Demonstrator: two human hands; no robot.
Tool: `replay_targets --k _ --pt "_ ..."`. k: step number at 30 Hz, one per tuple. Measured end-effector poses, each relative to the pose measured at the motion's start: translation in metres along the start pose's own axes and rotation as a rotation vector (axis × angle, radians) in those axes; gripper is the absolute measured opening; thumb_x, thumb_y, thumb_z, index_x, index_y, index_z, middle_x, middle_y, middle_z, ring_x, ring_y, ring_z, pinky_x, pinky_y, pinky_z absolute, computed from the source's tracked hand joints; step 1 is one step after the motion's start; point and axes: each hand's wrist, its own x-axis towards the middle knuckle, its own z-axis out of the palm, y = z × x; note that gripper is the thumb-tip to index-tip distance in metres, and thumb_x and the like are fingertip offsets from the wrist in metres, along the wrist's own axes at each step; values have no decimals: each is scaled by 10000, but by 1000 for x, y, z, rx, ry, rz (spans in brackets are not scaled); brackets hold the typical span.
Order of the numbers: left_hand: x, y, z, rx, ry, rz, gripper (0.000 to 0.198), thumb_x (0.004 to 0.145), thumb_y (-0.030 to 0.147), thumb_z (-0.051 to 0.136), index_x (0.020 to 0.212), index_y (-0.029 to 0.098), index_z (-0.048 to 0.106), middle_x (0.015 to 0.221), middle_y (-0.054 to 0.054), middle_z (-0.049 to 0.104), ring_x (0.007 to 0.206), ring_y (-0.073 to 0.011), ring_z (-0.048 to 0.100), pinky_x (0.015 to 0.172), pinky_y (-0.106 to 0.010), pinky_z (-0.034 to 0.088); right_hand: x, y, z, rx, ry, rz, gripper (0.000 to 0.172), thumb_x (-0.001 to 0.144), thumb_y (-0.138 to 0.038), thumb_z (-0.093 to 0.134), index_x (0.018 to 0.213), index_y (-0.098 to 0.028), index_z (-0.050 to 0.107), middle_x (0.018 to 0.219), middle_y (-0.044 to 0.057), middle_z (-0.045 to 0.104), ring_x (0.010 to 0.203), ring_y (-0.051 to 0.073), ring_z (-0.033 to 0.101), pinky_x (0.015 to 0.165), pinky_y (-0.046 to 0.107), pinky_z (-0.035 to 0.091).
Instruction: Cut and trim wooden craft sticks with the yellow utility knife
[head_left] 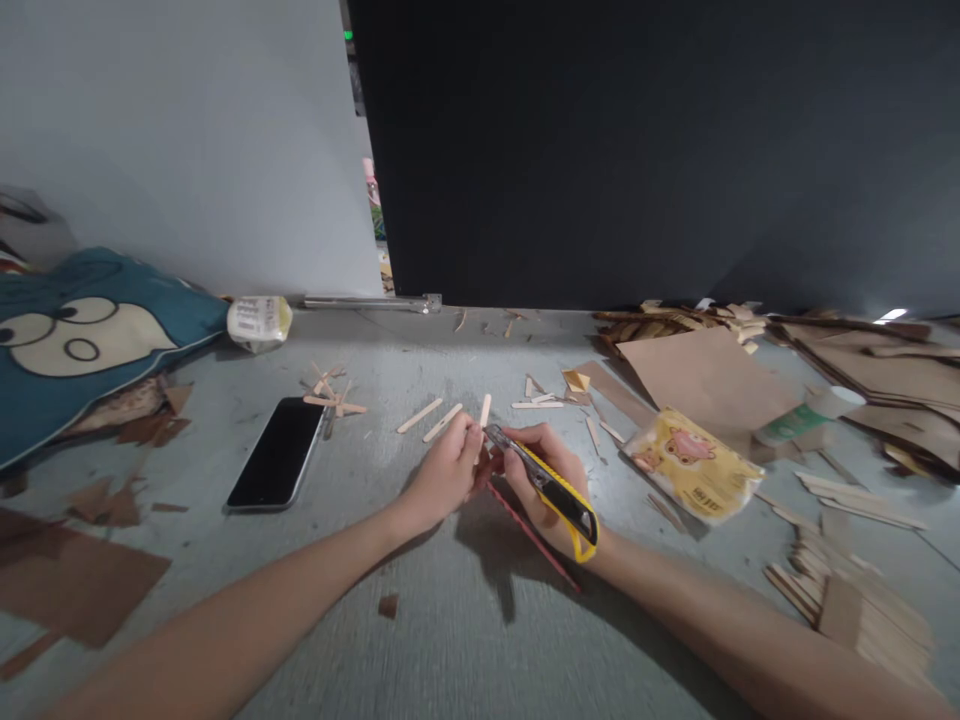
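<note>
My left hand (448,462) is closed, pinching a small wooden craft stick (486,408) whose upper end sticks up past the fingertips. In my right hand (551,465) is a yellow and black utility knife (559,490), its front end close to the stick at my left fingertips. Whether the blade touches the wood cannot be made out. A thin red strip (536,535) slants down below my right hand. Two more craft sticks (420,415) lie flat just left of my hands.
A phone (274,455) and a pile of stick pieces (330,395) lie to the left. On the right are a yellow packet (694,465), a green and white roll (806,418), brown cardboard (712,375) and stacked wooden sticks (862,610). A blue cushion (112,335) sits at far left.
</note>
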Motion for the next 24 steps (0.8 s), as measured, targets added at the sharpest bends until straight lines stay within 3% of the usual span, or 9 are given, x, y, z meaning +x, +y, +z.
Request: replay_targets --k 14,24 --pt "2 -4 -2 -24 -5 46 430 1043 651 394 866 260 373 584 94 431 451 -107 392 459 -236 356 2 9 2 166 -14 63 246 1020 -484 632 1087 -248 649 878 47 796 749 204 775 691 325 618" --pt "1 -3 -1 -69 -12 -49 470 1020 707 419 883 258 390 607 90 417 436 -93 345 402 -207 313 5 8 1 274 -35 80 260 1025 -501 641 1104 -254 638 940 51 807 804 208 792 757 348 644"
